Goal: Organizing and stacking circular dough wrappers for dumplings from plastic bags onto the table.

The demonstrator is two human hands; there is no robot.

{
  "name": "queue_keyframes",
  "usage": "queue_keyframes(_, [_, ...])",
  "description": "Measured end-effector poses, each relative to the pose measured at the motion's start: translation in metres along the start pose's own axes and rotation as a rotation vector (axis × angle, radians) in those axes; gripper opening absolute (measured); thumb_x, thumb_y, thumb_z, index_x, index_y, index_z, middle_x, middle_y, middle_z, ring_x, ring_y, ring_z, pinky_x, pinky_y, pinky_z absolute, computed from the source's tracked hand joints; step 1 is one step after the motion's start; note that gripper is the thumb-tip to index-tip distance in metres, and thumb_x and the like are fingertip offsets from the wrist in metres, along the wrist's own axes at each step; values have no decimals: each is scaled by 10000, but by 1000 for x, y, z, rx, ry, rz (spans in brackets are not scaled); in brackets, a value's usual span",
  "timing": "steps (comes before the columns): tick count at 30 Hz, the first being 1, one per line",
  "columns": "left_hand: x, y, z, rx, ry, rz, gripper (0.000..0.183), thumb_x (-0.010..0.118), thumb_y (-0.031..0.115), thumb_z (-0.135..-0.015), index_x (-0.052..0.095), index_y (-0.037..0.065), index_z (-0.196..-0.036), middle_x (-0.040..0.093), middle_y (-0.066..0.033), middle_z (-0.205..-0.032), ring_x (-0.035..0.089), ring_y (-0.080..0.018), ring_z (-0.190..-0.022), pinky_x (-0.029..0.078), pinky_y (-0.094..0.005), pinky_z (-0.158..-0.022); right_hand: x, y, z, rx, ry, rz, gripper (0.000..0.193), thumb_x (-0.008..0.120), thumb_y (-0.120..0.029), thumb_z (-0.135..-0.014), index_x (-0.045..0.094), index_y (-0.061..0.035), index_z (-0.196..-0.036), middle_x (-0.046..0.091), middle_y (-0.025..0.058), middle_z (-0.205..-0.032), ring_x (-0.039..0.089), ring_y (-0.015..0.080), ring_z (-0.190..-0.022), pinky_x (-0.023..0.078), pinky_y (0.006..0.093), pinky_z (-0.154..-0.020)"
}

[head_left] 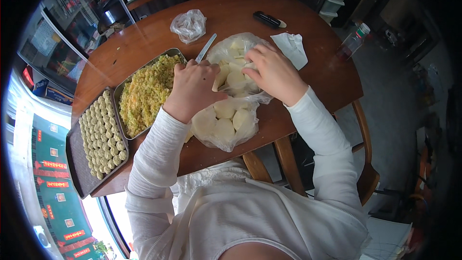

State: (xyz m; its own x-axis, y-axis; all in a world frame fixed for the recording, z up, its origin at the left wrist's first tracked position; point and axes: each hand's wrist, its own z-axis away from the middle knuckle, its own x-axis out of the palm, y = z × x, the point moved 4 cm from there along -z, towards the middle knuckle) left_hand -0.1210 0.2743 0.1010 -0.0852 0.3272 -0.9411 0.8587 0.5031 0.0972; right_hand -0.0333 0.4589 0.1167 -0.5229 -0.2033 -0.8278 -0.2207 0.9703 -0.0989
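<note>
- My left hand [192,89] is closed around a knife [206,48] handle.
- My right hand [272,72] pinches a dough round [236,79] inside the plastic bag [226,130].
- The filling tray [144,91] sits just left of my left hand.

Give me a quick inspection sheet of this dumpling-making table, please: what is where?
Surface: brown wooden table, rounded edge, wooden chair beside it.
Job's things: clear plastic bag of round dough wrappers; metal tray of yellow-green filling; dark tray of finished dumplings in rows.
Clutter: crumpled plastic bag, white tissue, black flat object, metal utensil by the filling.
Grippers: left hand and right hand both reach into the wrapper bag; grip hidden.
Cables: nothing seen.
Surroundings: plastic bottle on the floor, shelves behind, window at left.
</note>
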Motion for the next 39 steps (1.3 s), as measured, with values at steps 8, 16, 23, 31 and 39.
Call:
queue_keyframes(8, [-5, -8, 9, -157, -162, 61, 566, 866, 229, -732, 728, 152, -1275, 740, -59, -1265, 687, -286, -1188, 486, -506, -996, 11, 7, 8, -8, -204, 39, 456, 796, -252, -903, 509, 39, -1105, 733, 258, -853, 752, 421, -806, 617, 480, -728])
queue_keyframes(16, [-18, -9, 18, -124, -73, 138, 423, 849, 259, -791, 744, 114, -1175, 740, -83, -1189, 711, -307, -1094, 507, -472, -932, 13, 13, -2, 108, -422, -30, 485, 811, -213, -846, 502, 8, -1147, 708, 282, -908, 717, 453, -920, 568, 508, -814])
queue_keyframes(23, [-30, 18, 23, -127, 91, 91, 332, 834, 317, -872, 771, 72, -1086, 740, -104, -1153, 716, -333, -1034, 528, -445, -934, 7, 16, -14, 164, -373, -38, 437, 815, -177, -782, 574, -38, -1119, 721, 246, -915, 710, 443, -901, 560, 510, -814])
queue_keyframes(31, [-38, 15, 24, -75, 217, 190, 166, 775, 188, -919, 771, 69, -1036, 758, -122, -1072, 729, -354, -944, 565, -459, -835, 15, 20, -6, 112, -456, -90, 451, 837, -226, -813, 601, -72, -1164, 734, 222, -946, 711, 440, -951, 556, 495, -841])
queue_keyframes(39, [-22, 19, 4, -37, 91, 177, 153, 763, 144, -911, 757, 77, -1049, 761, -147, -1002, 735, -346, -883, 567, -464, -819, 1, 18, -15, 138, -383, -57, 421, 814, -179, -798, 596, -88, -1146, 738, 207, -977, 708, 430, -947, 549, 487, -829])
